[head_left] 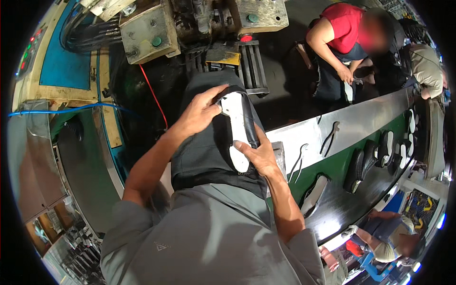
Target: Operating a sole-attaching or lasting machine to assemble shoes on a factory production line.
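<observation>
A black shoe upper with a white sole board (239, 126) lies bottom up over my lap, between my two hands. My left hand (202, 113) grips the far end of it, with the thumb at the edge of the white board and the fingers round the black rim. Nearer to me, my right hand (260, 154) clasps the shoe from the right side, its thumb pressed on the white board. What the fingers of both hands do under the shoe is partly hidden.
On the metal ledge at my right lie a pair of pliers (300, 161) and another pair (329, 138). Several shoes, one a black shoe (354, 173), rest on the green belt (332, 166) beyond. Machine boxes (151, 38) stand ahead. A co-worker in red (339, 28) sits at far right.
</observation>
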`<state>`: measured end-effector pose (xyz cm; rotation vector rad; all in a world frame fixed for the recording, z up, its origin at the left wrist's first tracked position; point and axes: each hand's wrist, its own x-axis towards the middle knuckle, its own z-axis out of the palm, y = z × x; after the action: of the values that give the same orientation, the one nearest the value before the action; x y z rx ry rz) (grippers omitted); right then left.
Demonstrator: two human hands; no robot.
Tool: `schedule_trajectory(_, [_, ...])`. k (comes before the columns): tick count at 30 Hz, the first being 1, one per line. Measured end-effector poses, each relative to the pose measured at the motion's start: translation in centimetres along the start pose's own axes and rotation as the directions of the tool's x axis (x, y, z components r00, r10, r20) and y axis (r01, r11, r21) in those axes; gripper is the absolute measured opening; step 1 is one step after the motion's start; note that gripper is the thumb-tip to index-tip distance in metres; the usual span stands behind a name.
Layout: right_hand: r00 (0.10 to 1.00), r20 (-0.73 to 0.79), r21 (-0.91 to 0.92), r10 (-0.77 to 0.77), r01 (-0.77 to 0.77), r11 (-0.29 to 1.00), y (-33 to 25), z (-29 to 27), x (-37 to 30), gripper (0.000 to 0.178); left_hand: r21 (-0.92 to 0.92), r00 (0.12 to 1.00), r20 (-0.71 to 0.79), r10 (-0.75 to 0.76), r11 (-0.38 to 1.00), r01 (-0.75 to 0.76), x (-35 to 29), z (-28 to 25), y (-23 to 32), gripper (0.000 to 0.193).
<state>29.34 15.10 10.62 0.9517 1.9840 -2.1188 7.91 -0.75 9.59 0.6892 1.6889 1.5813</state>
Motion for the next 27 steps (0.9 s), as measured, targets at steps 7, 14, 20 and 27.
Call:
schedule_trajectory(7, [0.999,0.036,-0.078,0.007,-0.005,0.997,-0.6,0.3,-0.2,0.097,0.595,0.944,0.125,0.305,0.738,-0.317,3.0,-1.2,2.1,0.039])
schedule_trajectory(14, [0.999,0.047,-0.093,-0.025,0.029,0.995,-0.4,0.1,0.2,0.092,0.636,0.949,0.085,0.305,0.716,-0.287,3.7,-0.7,1.9,0.024])
schedule_trajectory(20, [0.99,0.138,-0.006,-0.005,0.006,1.0,-0.8,-0.6,0.8,0.091,0.55,0.961,0.092,0.262,0.791,-0.268,3.8,-0.8,1.6,0.022])
schedule_trajectory(27, [0.995,0.061,-0.136,-0.073,0.081,0.987,0.4,-0.8,0.3,0.091,-0.05,1.0,0.004,0.025,0.998,-0.025,3.1,1.3,-1.6,0.036])
